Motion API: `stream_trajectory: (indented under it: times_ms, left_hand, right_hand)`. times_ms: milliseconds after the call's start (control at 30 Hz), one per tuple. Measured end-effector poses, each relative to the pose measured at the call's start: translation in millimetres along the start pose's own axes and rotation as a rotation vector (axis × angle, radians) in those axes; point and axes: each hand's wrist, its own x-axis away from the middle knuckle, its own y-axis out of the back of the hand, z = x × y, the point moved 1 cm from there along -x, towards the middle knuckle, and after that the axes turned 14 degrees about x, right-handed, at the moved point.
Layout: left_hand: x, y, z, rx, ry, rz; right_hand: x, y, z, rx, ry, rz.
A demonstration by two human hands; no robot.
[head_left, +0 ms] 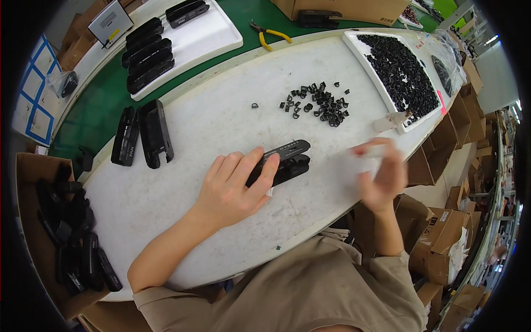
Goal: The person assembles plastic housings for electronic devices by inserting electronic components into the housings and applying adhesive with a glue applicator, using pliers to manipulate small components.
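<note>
My left hand [231,185] is wrapped over a long black plastic housing [290,157], which rests on the white worktop with its far end toward the right. A small white bit shows under my index finger. To the right, my right hand [383,174] hovers above the worktop, apart from the housing. Motion smears its fingers, so whether anything is between them cannot be made out. Beyond the housing lies a loose pile of small black plastic clips [326,105], and one single clip [255,105] sits to its left. Two more black housings [155,133] lie on the left.
A white tray [354,47] full of small black parts stands at the right. Another white tray [221,39] bears several black housings. Yellow-handled pliers [268,37] lie at the back. A cardboard box [33,166] of black housings stands at the left; more cartons [442,238] are at the right.
</note>
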Motion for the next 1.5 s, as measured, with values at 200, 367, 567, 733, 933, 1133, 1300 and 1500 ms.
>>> stream_trajectory:
  times_ms: [200, 367, 567, 733, 933, 1133, 1300, 1500]
  left_hand:
    - [-1.7, 0.4, 0.3, 0.013, 0.011, 0.013]
    - [-0.1, -1.9, 1.4, 0.021, 0.018, 0.007]
    - [0.1, 0.6, 1.1, -0.002, -0.003, 0.012]
    - [-1.4, -1.2, 0.2, -0.009, -0.04, 0.005]
    - [0.3, -2.7, -2.7, -0.074, -0.071, -0.004]
    - [-2.1, -2.5, -5.7, -0.141, -0.099, 0.008]
    - [-1.9, -2.2, -6.1, -0.147, -0.097, 0.01]
    - [-2.0, -2.5, -5.6, -0.144, -0.093, 0.008]
  right_hand:
    - [20.6, 14.3, -50.7, 0.205, -0.549, -0.294]
    - [4.2, 5.5, -49.5, 0.038, -0.736, -0.15]
    - [27.4, 8.6, -35.7, -0.515, -0.667, -0.073]
    - [27.5, 2.3, -18.2, -0.868, -0.749, -0.065]
    - [8.2, -10.4, -1.8, -0.542, -0.795, 0.189]
    - [3.6, -18.8, 2.3, -0.593, -0.79, 0.239]
    - [4.2, -23.1, 2.6, -0.537, -0.721, 0.28]
    - [3.7, -22.3, 4.1, -0.516, -0.736, 0.31]
